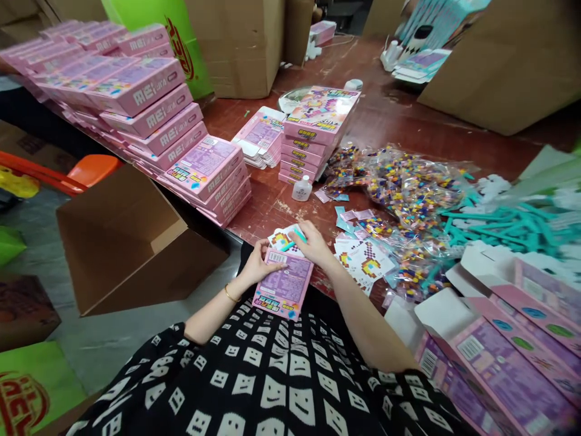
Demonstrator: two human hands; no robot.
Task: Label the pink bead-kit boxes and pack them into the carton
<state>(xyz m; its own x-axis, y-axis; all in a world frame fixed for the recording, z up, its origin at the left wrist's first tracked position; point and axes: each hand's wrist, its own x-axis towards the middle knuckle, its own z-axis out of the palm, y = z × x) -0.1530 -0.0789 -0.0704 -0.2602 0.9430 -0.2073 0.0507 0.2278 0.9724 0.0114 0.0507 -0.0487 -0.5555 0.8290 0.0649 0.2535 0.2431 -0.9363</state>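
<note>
Close to my lap I see a pink and purple box (285, 284) with a barcode near its upper end. My left hand (258, 263) is wrapped around its left side, thumb across the printed face. At the box's upper end, my right hand (314, 245) is closed on a teal plastic stick (287, 246). White cards with a pixel pattern (278, 238) show behind the stick, at the box's mouth; whether they are partly inside cannot be made out. More pattern cards (370, 264) lie on the table to the right of my right hand.
Pink boxes (209, 163) are stacked at left and in the middle (318, 115). A small white bottle (302, 188) stands nearby. Bags of coloured beads (403, 181), teal sticks (512, 227) and open boxes (490, 357) lie at right. A cardboard carton (118, 254) sits below the table's left edge.
</note>
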